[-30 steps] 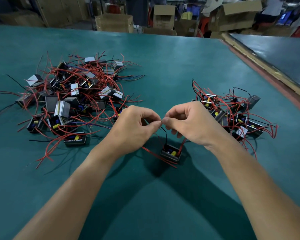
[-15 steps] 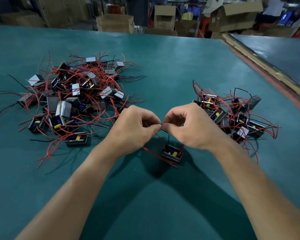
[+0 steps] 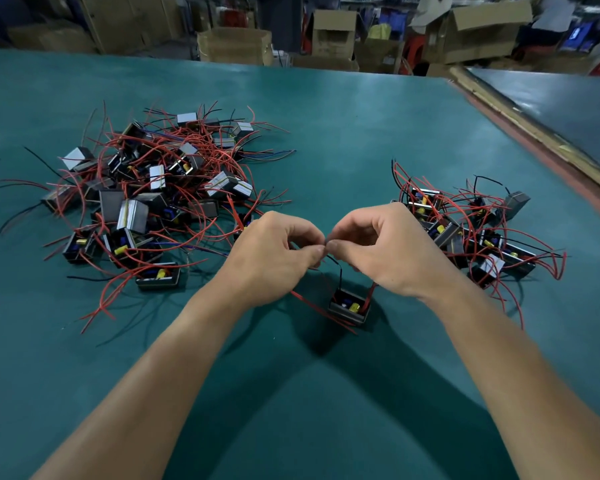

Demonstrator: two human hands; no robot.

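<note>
Black wire [image 3: 341,277] pinched; left pile [image 3: 160,195], right pile [image 3: 465,230], boxes [image 3: 234,46]

Red, black and yellow on a teal bench [image 3: 326,133].
The near part [image 3: 349,306] is black with yellow and blue bits; its upright wire [image 3: 340,275] is black, the rest red. The left pile [image 3: 146,195] and right pile [image 3: 465,230] are mostly red, with black and silver-grey blocks. The boxes [image 3: 234,46] are brown.

Nothing fancy to report, just bare arms. The left forearm [image 3: 153,382] and right forearm [image 3: 499,368] are uncovered right to the near edge, both pretty lean. The left hand [image 3: 274,258] and right hand [image 3: 388,251] are bare too, with knuckles showing.
</note>
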